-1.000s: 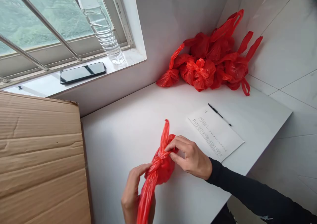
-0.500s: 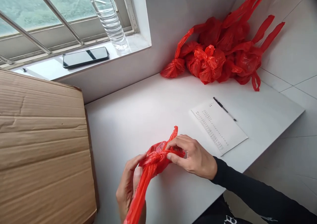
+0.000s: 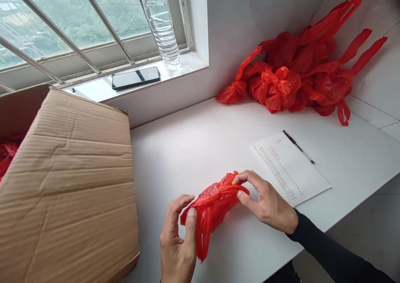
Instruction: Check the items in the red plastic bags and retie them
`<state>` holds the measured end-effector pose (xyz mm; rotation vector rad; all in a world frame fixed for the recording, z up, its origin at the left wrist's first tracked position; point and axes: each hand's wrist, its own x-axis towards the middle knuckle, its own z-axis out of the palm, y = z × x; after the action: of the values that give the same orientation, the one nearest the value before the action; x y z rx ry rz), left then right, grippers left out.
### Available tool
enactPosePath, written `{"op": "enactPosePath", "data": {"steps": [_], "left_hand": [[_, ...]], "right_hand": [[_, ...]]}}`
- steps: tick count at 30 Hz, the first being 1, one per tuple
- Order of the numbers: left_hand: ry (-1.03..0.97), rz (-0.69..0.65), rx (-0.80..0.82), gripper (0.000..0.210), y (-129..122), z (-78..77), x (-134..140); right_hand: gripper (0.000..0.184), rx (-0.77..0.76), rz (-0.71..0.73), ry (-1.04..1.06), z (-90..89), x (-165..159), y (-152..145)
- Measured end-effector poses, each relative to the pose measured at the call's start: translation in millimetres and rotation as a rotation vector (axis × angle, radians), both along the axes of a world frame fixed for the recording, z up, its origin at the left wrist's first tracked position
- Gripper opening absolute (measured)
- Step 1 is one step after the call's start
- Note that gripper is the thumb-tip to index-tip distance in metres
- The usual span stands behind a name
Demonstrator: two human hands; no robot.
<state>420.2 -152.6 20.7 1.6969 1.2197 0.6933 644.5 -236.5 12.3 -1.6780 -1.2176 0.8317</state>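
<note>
Left hand [image 3: 179,239], thumb upright, loosely holds the red bag [image 3: 217,210] at left; right hand [image 3: 269,203], fingers bent, pinches its right end.

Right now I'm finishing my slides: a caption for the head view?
Right hand pinching a red bag, left hand at its other end, over a white table.

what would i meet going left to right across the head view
box → phone → left hand → near red bag → right hand → paper
</note>
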Motion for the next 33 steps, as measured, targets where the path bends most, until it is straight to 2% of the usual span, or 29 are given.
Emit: {"op": "enactPosePath", "data": {"steps": [3,4,6,8,12,16,19,21,24,26,29,31,33], "left_hand": [[0.060,-0.142,0.119,0.030,0.5,6.3,8.0],[0.087,-0.185,0.160,0.030,0.7,7.4,10.0],[0.102,-0.217,0.201,0.023,0.5,7.9,12.2],[0.072,-0.142,0.149,0.017,-1.2,7.5,11.7],[-0.037,0.100,-0.052,0.022,-5.2,5.6,5.2],[-0.202,0.264,-0.128,0.027,-4.3,3.2,1.4],[-0.127,0.279,-0.097,0.033,-4.5,9.1,6.5],[-0.044,0.210,-0.036,0.035,-6.2,17.1,12.2],[-0.076,0.158,0.073,0.016,-8.6,28.6,18.2],[-0.161,0.258,0.161,0.009,-9.4,33.3,19.1],[-0.218,0.402,0.218,0.011,-10.5,37.2,18.9],[-0.188,0.407,0.208,0.014,-11.2,39.4,19.5],[-0.126,0.362,0.267,0.015,-11.6,42.4,20.9]], "right_hand": [[0.030,-0.004,0.055,-0.003,4.3,-7.4,6.3],[0.031,0.009,0.085,-0.019,5.7,-10.3,9.0],[0.020,0.044,0.132,-0.034,8.0,-15.7,13.4],[0.012,0.073,0.125,-0.013,9.2,-19.1,15.2],[0.009,0.055,-0.025,0.070,7.8,-17.5,10.2],[0.014,-0.009,-0.120,0.182,4.9,-9.4,3.5],[0.010,-0.022,-0.109,0.253,7.5,-7.5,3.8],[0.017,-0.045,-0.054,0.272,12.3,-9.1,5.8],[0.012,-0.020,0.006,0.264,19.6,-11.8,6.7],[0.013,0.050,-0.057,0.272,22.2,-12.1,4.1],[0.015,0.107,-0.201,0.350,23.0,-10.4,-2.8],[0.017,0.118,-0.256,0.409,23.5,-9.4,-7.1],[0.019,0.114,-0.290,0.422,24.4,-8.8,-10.4]]}}
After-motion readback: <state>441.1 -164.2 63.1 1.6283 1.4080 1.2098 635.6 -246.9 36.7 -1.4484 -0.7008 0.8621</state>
